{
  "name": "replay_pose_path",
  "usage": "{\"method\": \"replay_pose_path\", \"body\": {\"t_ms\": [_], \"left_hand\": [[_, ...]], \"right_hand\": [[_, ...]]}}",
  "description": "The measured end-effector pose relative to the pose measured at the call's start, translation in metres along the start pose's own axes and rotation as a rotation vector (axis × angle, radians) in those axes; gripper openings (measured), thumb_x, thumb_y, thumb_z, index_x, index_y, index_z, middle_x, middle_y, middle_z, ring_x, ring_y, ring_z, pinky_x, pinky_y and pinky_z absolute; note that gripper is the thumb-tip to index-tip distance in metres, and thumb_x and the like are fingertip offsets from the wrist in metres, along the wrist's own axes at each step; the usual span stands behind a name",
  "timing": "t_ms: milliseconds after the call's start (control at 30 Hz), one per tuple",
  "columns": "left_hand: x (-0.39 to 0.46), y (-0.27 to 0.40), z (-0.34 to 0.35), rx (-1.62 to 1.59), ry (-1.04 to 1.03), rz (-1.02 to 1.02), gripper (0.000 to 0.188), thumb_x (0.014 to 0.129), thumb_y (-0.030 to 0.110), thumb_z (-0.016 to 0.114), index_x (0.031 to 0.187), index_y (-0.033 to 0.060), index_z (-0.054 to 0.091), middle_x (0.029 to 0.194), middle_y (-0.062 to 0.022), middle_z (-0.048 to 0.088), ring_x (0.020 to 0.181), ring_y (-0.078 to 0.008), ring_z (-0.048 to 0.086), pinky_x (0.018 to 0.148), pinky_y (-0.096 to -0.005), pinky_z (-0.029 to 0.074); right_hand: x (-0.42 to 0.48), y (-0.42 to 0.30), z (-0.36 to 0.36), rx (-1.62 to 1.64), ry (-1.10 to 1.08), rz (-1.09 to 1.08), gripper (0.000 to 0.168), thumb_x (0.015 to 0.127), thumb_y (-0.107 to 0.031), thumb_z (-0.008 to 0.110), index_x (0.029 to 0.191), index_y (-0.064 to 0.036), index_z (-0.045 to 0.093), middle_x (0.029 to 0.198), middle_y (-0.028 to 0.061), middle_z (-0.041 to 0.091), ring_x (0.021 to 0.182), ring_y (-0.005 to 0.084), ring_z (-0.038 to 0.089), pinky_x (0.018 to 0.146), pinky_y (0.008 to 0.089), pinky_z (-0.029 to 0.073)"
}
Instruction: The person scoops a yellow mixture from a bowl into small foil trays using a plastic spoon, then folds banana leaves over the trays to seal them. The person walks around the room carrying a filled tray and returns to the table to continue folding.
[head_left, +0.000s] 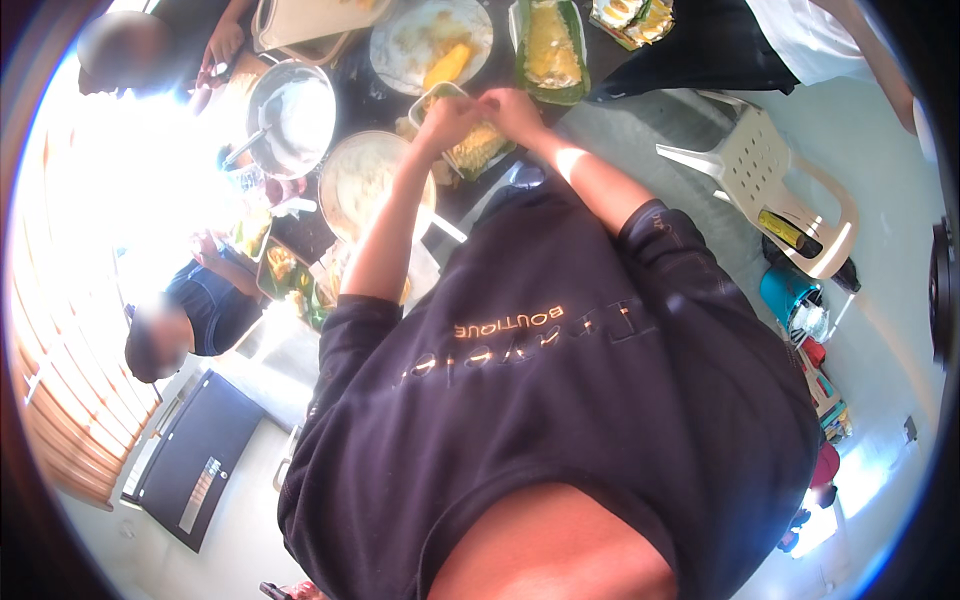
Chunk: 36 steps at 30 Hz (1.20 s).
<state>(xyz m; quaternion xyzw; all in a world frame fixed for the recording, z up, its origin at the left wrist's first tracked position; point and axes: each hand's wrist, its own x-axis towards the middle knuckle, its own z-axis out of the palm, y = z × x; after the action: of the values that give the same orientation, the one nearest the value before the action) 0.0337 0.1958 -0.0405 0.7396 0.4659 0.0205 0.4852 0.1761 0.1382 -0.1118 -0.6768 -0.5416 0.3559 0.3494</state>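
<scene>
My left hand (450, 120) and my right hand (514, 114) meet with bent fingers above a small white tray (414, 116) lined with green leaf. Whether anything small is between the fingertips cannot be seen. Crumbly yellow food (480, 148) fills the tray's near part, below my hands. Just beyond them, a round plate (390, 45) bears residue and a yellow piece of food (448, 66), perhaps mango. To the right of that plate lies a longer leaf-lined tray (553, 94) with yellow topping over white. My left forearm passes over the edge of a large round pan or bowl (367, 169).
A metal pot (292, 120) with a utensil stands left of the bowl. More filled leaf-lined trays (281, 270) lie nearer on the left. People are at the left, one in dark blue (217, 300); another person (817, 37) stands upper right. A plastic chair (757, 157) is right.
</scene>
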Motion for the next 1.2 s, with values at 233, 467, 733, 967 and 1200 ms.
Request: {"method": "replay_pose_path", "body": {"t_ms": [233, 467, 733, 967, 1200], "left_hand": [[-0.021, -0.008, 0.014, 0.097, 0.048, 0.066, 0.023, 0.081, 0.024, 0.059, 0.09, 0.0061, 0.068, 0.056, -0.0034, 0.052, 0.052, -0.0102, 0.046, 0.051, -0.0292, 0.039], [-0.033, -0.021, 0.011, 0.04, 0.106, 0.018, 0.02, 0.081, 0.021, 0.058, 0.088, 0.0056, 0.068, 0.053, -0.0007, 0.049, 0.049, -0.0074, 0.041, 0.047, -0.027, 0.033], [-0.037, -0.023, -0.007, -0.016, 0.148, -0.108, 0.022, 0.077, 0.022, 0.059, 0.092, 0.0099, 0.07, 0.063, -0.0077, 0.06, 0.057, -0.0172, 0.055, 0.057, -0.0313, 0.044], [-0.038, -0.03, -0.01, 0.015, 0.164, -0.101, 0.021, 0.077, 0.023, 0.061, 0.09, 0.0089, 0.069, 0.059, -0.0064, 0.057, 0.054, -0.0158, 0.053, 0.055, -0.032, 0.042], [-0.041, -0.022, -0.014, -0.073, 0.244, -0.121, 0.021, 0.078, 0.022, 0.061, 0.091, 0.008, 0.07, 0.063, -0.0066, 0.061, 0.054, -0.0131, 0.055, 0.053, -0.0308, 0.044]], "right_hand": [[-0.008, 0.018, 0.001, -0.125, 0.035, 0.028, 0.019, 0.078, -0.024, 0.058, 0.085, -0.01, 0.068, 0.078, 0.0136, 0.065, 0.076, 0.0313, 0.063, 0.068, 0.0404, 0.049], [-0.012, 0.009, -0.002, -0.134, 0.041, 0.001, 0.014, 0.076, -0.022, 0.061, 0.081, -0.012, 0.069, 0.072, 0.0132, 0.065, 0.07, 0.0312, 0.063, 0.065, 0.0412, 0.05], [-0.003, -0.005, -0.006, -0.239, -0.068, 0.013, 0.012, 0.073, -0.019, 0.062, 0.08, -0.013, 0.07, 0.075, 0.0115, 0.066, 0.071, 0.0295, 0.064, 0.066, 0.0401, 0.05], [0.007, -0.003, -0.014, -0.229, -0.168, -0.003, 0.015, 0.073, -0.018, 0.06, 0.083, -0.014, 0.07, 0.08, 0.0108, 0.067, 0.077, 0.0279, 0.064, 0.072, 0.0376, 0.051], [0.016, -0.005, -0.013, -0.237, -0.287, 0.043, 0.019, 0.072, -0.022, 0.061, 0.086, -0.014, 0.07, 0.083, 0.0122, 0.067, 0.08, 0.0282, 0.064, 0.077, 0.0364, 0.05]]}}
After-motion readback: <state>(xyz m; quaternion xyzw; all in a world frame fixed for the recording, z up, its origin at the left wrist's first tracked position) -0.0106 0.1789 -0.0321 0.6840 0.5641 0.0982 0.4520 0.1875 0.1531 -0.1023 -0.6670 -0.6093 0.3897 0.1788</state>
